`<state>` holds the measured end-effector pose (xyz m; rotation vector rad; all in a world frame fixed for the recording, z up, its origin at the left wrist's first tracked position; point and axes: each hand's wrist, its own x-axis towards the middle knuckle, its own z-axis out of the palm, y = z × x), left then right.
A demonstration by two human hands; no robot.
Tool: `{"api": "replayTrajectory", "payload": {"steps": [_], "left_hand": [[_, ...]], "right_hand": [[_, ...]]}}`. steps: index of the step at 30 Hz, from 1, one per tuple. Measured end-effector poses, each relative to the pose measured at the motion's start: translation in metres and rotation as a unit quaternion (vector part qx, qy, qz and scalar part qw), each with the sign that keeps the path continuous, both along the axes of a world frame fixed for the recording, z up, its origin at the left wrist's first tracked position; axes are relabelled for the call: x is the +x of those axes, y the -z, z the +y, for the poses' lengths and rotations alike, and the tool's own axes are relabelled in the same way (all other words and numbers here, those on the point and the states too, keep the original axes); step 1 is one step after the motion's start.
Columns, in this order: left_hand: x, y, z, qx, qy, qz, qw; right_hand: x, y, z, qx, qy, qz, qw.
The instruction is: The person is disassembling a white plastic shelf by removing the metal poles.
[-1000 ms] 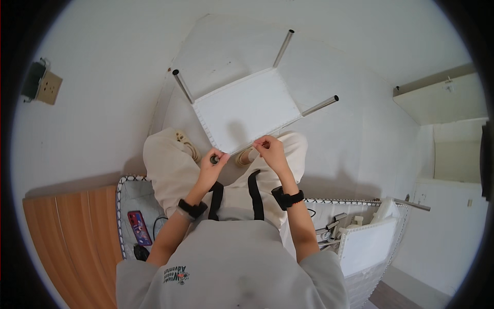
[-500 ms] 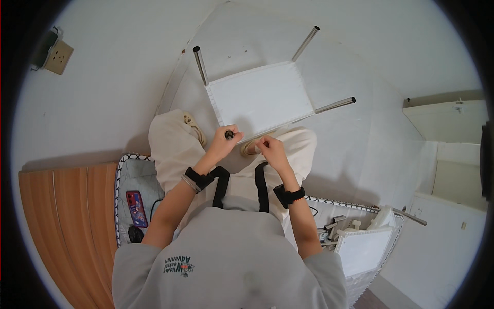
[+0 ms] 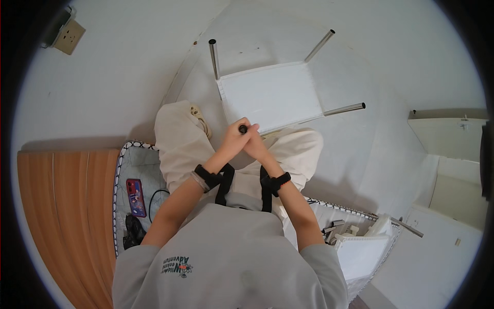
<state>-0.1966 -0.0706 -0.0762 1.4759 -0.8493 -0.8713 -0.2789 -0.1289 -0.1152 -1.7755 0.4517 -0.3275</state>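
A white rectangular shelf panel [image 3: 272, 98] lies on the floor in front of my knees. Metal tubes stand up from three of its corners: far left [image 3: 214, 59], far right [image 3: 320, 45] and near right [image 3: 345, 109]. Over its near left corner, my left hand [image 3: 232, 137] is closed around another tube [image 3: 243, 129], seen end-on as a dark round tip. My right hand [image 3: 254, 143] presses against the left one and wraps the same tube from the right, thumb near its tip. The lower part of this tube is hidden by my hands.
Behind me on the right lie more metal tubes [image 3: 337, 223] and another white panel [image 3: 363, 255]. A phone [image 3: 136, 197] and a black bag [image 3: 134, 230] rest on the grey padded surface to the left, beside a wooden board [image 3: 67, 206]. White walls stand around.
My right hand has moved left from its separate, pinched position and joined my left hand at the tube. The whole view has shifted slightly.
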Motion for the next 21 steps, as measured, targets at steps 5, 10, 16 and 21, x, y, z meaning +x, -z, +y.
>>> {"api": "replayTrajectory", "payload": {"steps": [5,10,16,21], "left_hand": [[-0.011,-0.034,-0.016,-0.072,0.106,-0.101,0.987],[0.023,-0.025,-0.010,0.017,0.177,0.175,0.968],[0.070,0.051,-0.038,0.135,0.156,-0.222,0.953],[0.058,0.132,-0.052,0.232,0.171,-0.479,0.829]], "right_hand": [[-0.014,0.028,-0.002,0.105,0.147,-0.164,0.970],[-0.008,-0.011,0.011,0.047,0.172,-0.082,0.981],[-0.005,-0.001,0.015,0.054,0.176,-0.010,0.983],[-0.003,0.000,0.022,0.090,0.150,0.004,0.985]]}}
